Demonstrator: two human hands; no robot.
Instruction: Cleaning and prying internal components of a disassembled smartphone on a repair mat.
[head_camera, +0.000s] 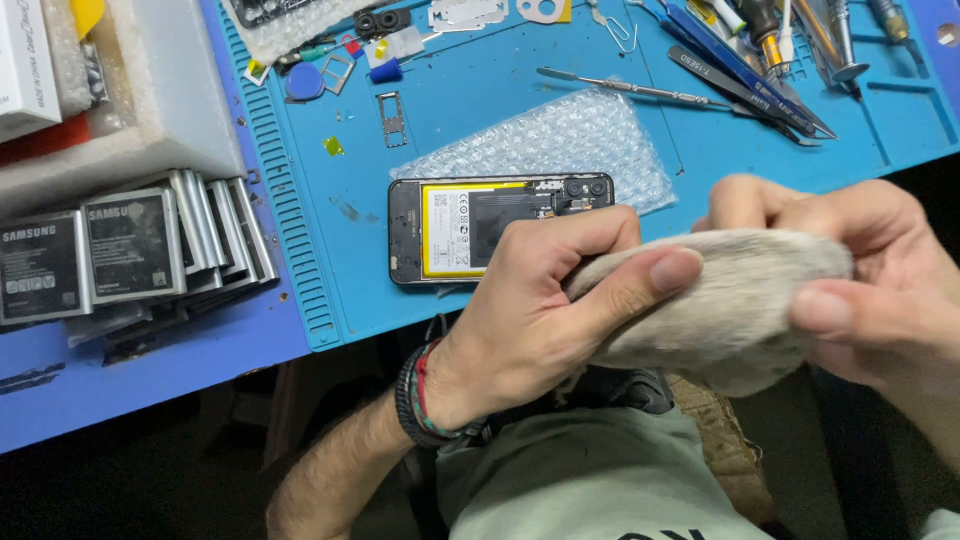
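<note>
Both my hands hold a grey-beige fuzzy cloth (735, 295) in front of the table edge. My left hand (545, 315) grips its left end, thumb laid along the top. My right hand (865, 270) pinches its right end. What the cloth wraps, if anything, is hidden. Just behind my left hand, an opened phone (470, 228) lies on the blue work mat (370, 260), its back off, showing a yellow-edged battery and camera modules. Part of the phone rests on a sheet of bubble wrap (570, 140).
Several loose phone batteries (130, 245) are stacked at the left, beside a white foam block (170, 90). Tweezers, spudgers and screwdrivers (760, 70) lie at the back right. Small card trays and metal parts (390, 115) are scattered at the back of the mat.
</note>
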